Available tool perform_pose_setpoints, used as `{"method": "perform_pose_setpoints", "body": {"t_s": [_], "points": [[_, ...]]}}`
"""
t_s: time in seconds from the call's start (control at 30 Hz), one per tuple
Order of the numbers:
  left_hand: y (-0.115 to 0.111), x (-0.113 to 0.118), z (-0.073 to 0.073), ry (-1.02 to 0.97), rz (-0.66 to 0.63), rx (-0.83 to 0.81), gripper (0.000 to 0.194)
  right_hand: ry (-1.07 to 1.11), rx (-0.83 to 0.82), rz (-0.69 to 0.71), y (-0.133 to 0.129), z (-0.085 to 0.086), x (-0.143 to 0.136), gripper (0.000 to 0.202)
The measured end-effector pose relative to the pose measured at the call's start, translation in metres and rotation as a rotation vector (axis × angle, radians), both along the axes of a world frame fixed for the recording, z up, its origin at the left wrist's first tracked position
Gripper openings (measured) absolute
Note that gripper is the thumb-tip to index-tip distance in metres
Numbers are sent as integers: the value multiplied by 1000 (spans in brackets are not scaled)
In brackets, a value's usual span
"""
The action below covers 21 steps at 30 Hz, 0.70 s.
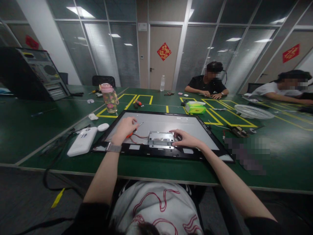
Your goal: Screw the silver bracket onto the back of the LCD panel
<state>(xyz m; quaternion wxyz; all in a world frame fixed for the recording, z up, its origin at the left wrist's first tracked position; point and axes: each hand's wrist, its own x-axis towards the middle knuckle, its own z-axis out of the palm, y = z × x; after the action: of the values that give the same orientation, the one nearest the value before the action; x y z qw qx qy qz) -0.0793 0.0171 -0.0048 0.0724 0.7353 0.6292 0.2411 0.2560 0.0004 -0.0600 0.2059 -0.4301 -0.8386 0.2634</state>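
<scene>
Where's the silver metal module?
Head view, just below centre: the module sits on the near side of the black-framed display panel, right hand at its right edge, red wires to its left.

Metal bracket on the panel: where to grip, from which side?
Probably by its right end, from the right, thumb near, fingers far: the metal bracket lies flat on the panel, and wires run towards its left end. The right hand is at that end.

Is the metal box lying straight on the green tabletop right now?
No, the metal box sits on the black-framed panel, with the right hand at its right end.
</scene>
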Motion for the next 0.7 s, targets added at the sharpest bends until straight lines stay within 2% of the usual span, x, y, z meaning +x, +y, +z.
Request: {"method": "perform_pose_setpoints", "body": {"t_s": [0.07, 0.13, 0.2, 0.27, 0.37, 0.53, 0.7], "points": [[-4, 10, 1, -107, -214, -14, 42, 15, -6, -22, -1, -1, 0, 71], [-7, 20, -2, -138, -447, -146, 61, 20, -11, -47, -2, 0, -1, 70], [-8, 29, -8, -70, -547, -261, 77, 31, -25, -73, -3, 1, -2, 68], [-7, 34, -14, -13, -571, -290, 79, 62, -42, -96, -3, 1, -3, 65], [-3, 35, -18, -36, -582, -286, 71, 119, -52, -112, -2, 0, -5, 62], [1, 32, -18, -115, -580, -276, 69, 200, 1, -100, 1, -5, -5, 61], [2, 30, -19, -112, -586, -259, 68, 181, 63, -77, 1, -4, -4, 58]]}}
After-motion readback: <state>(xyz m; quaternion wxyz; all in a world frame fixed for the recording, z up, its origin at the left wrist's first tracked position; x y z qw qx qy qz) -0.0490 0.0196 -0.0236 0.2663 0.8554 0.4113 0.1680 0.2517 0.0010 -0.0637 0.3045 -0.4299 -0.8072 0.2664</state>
